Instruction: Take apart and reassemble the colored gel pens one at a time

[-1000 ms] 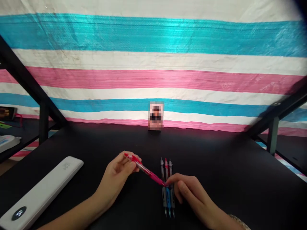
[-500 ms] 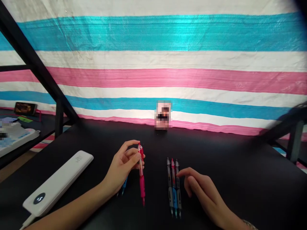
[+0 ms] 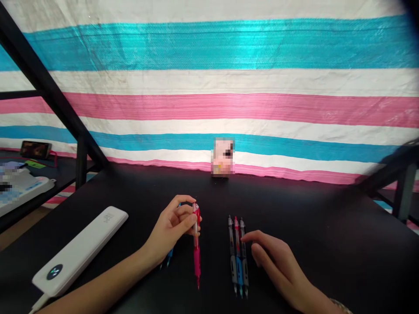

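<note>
My left hand (image 3: 172, 229) pinches the upper end of a pink pen (image 3: 197, 250), which points down toward me just above the black table (image 3: 310, 226). Under that hand lies a blue pen (image 3: 169, 257), mostly hidden. My right hand (image 3: 278, 266) rests on the table with loosely spread fingers and holds nothing. Its fingertips lie just right of a row of three pens (image 3: 238, 257), side by side, with grey, blue and dark grips.
A long white device (image 3: 80, 250) with a dark round mark lies at the left of the table. A small blurred card (image 3: 222, 157) stands at the back edge against the striped tarp. Black frame bars rise at left and right; a side shelf holds items at far left.
The pink pen left my right hand and swung from slanting to pointing toward me, held by the left hand alone. My right hand settled beside the three pens. The view shifted left.
</note>
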